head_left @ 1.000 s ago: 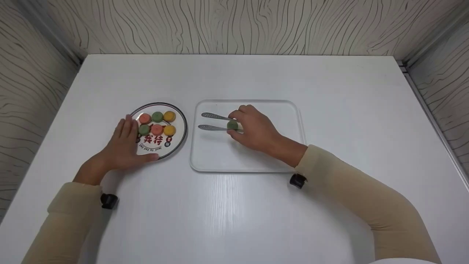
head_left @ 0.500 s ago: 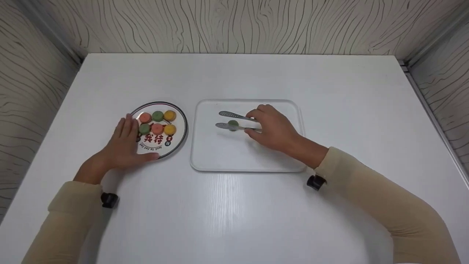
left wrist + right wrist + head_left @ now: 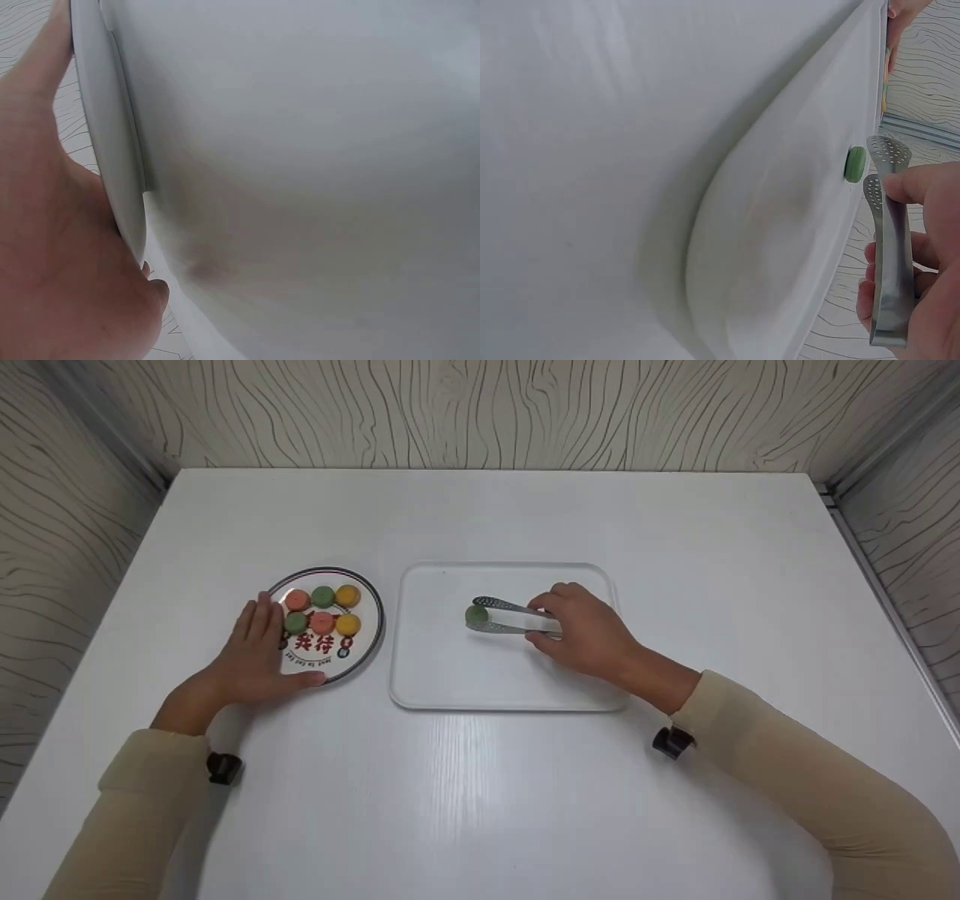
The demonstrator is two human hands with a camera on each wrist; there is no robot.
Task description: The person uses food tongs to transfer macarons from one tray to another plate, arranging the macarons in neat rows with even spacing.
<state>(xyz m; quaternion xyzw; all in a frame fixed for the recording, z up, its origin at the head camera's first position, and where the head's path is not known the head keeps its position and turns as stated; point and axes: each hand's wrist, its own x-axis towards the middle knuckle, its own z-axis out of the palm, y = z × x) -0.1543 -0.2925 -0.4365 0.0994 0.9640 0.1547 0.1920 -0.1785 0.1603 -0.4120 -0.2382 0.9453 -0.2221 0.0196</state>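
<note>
My right hand [image 3: 589, 626] pinches metal tongs [image 3: 891, 262] with perforated tips, thumb on one arm and fingers on the other. The tongs' arms are spread, and nothing is between their tips. Beside those tips, a green macaron [image 3: 477, 615] sits on the white tray [image 3: 450, 682]; in the right wrist view it rests on the tray, apart from the tongs. At the left, my left hand [image 3: 251, 660] rests against the rim of a round plate [image 3: 364, 656], fingers straight and thumb along the lower edge. Pink, green and yellow macarons [image 3: 322, 623] lie in two rows on that plate.
Plate and tray stand side by side on a white table [image 3: 450, 802], a narrow gap between them. A wood-patterned wall panel [image 3: 480, 412] rises behind the table, with similar panels at both sides.
My right hand has drawn back to the right with the tongs, leaving the green macaron on the tray. The left hand and the plate have stayed where they were.
</note>
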